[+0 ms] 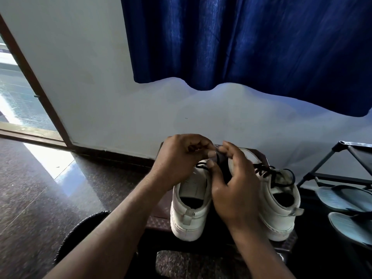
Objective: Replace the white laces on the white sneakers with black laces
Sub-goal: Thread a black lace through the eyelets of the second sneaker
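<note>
Sneakers (279, 206), two and white, stood side by side on a low dark brown bench (159, 222), heels toward the camera. A person's two bare hands met over the front of the left sneaker (189, 214). The left hand (177, 158) had its fingers (209, 153) curled, thumb and forefinger pinched together on a black lace (201, 165). The right hand (233, 190) reached across from between the two shoes, thumb and fingertips closed on the same dark strand, touching the left hand's fingertips. A loop of that lace hung just below the fingers, over the shoe's upper eyelets; the lower rows were hidden behind the hands. The right sneaker (285, 218) carried a second black lace (271, 174), criss-crossed, with its ends loose around the opening. Any writing on the shoes was too small to read. Behind the bench rose a pale wall (90, 77) and one blue curtain (241, 41). At right, two grey-blue sandals (340, 198) lay by a black rack (330, 156). A brown door frame (30, 77) edged the speckled floor (30, 188) at left.
</note>
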